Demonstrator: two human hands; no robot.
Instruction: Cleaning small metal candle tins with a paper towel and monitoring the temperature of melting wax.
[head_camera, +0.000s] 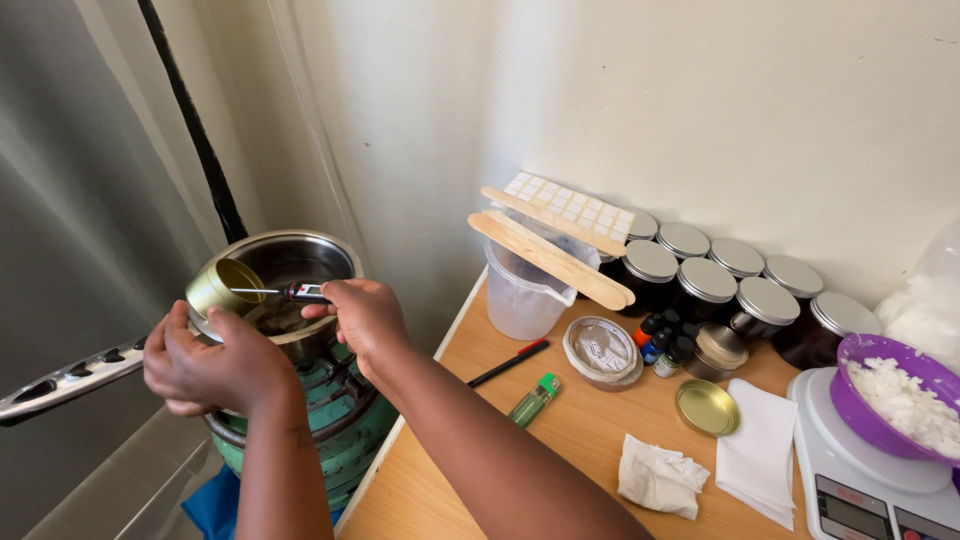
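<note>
My left hand (205, 365) grips the handle side of a steel pot (300, 262) that sits on a green gas burner (330, 420). A gold tin (222, 287) is tilted at the pot's left rim, just above my left hand. My right hand (365, 315) holds a small digital probe thermometer (300, 292) over the pot, with its thin metal probe reaching left into the tin's mouth. What lies inside the pot is dark and hard to make out.
On the wooden table (570, 440): a clear plastic jug (525, 295) with wooden sticks (550, 258) across it, several dark lidded jars (705, 285), small dropper bottles (662, 340), a green lighter (535, 400), a pen (508, 363), a gold lid (706, 407), tissues (660, 475), a scale (860, 480) bearing a purple bowl (870, 410) of white flakes.
</note>
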